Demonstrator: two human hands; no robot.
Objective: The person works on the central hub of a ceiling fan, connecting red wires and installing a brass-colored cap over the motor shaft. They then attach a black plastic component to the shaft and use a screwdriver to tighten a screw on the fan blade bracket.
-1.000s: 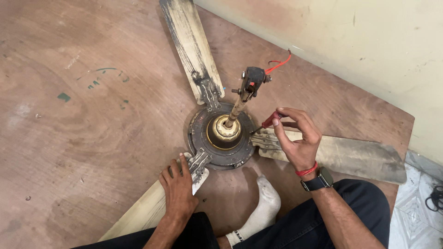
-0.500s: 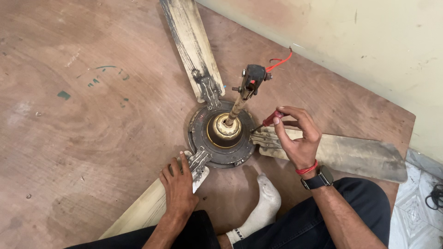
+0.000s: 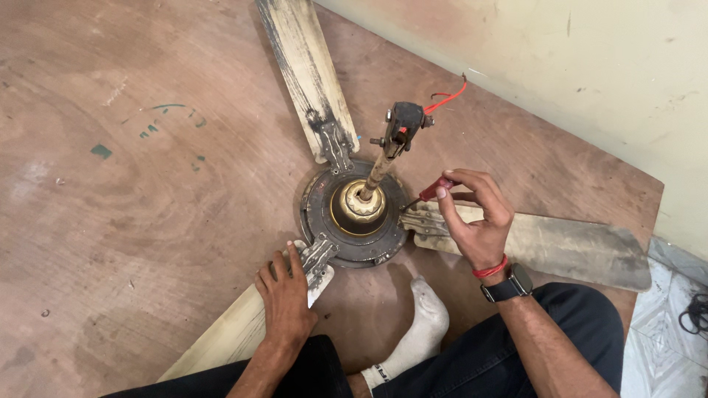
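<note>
A dirty three-bladed ceiling fan lies on a brown floor, its dark round motor housing [image 3: 346, 239] in the middle with a brass cup and an upright rod [image 3: 377, 168] carrying red wires at the top. My left hand [image 3: 286, 298] presses flat on the near-left blade [image 3: 221, 339] beside its metal bracket. My right hand [image 3: 476, 217] grips a red-handled screwdriver [image 3: 435, 188], whose tip meets the bracket of the right blade [image 3: 560, 247] at the motor's edge. My foot in a white sock [image 3: 422, 332] rests just below the motor.
The third blade [image 3: 306, 74] points away toward the top. A pale wall [image 3: 575, 66] runs along the upper right. A patterned tile strip with a black cable [image 3: 693, 313] lies at the far right edge.
</note>
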